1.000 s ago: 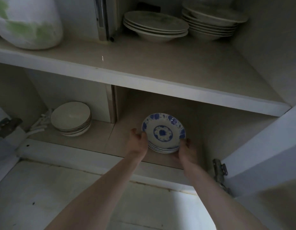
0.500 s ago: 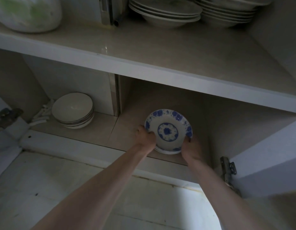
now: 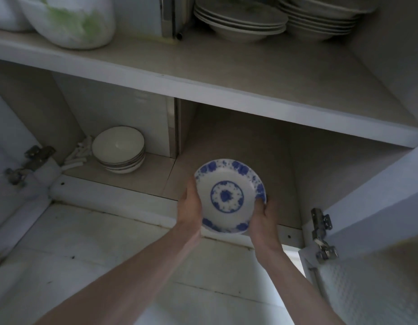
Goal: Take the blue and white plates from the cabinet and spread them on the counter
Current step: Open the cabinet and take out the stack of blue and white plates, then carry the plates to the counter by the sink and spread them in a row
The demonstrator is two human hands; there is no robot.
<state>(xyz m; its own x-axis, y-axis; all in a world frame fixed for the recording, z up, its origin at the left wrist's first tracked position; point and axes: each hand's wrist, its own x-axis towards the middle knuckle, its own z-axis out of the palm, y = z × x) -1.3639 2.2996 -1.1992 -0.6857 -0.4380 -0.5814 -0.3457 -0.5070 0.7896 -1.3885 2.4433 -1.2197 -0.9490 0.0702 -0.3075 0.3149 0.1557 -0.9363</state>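
A stack of blue and white plates (image 3: 229, 195), with a blue flower ring in the middle and blue blossoms on the rim, is held at the front edge of the lower cabinet shelf (image 3: 247, 146). My left hand (image 3: 190, 207) grips the stack's left rim. My right hand (image 3: 261, 218) holds its lower right rim, thumb on top. Only the top plate's face shows; the plates beneath are hidden. The stack is tilted toward me, off the shelf floor.
White bowls (image 3: 120, 148) are stacked at the lower shelf's left, with white spoons (image 3: 77, 153) beside them. The upper shelf carries white plate stacks (image 3: 240, 18) and a green and white pot (image 3: 72, 19). An open door with hinges (image 3: 322, 235) stands at the right. Pale floor lies below.
Both hands have lifted the plate stack off the shelf floor and drawn it toward me to the cabinet's front edge; the stack now tilts toward me.
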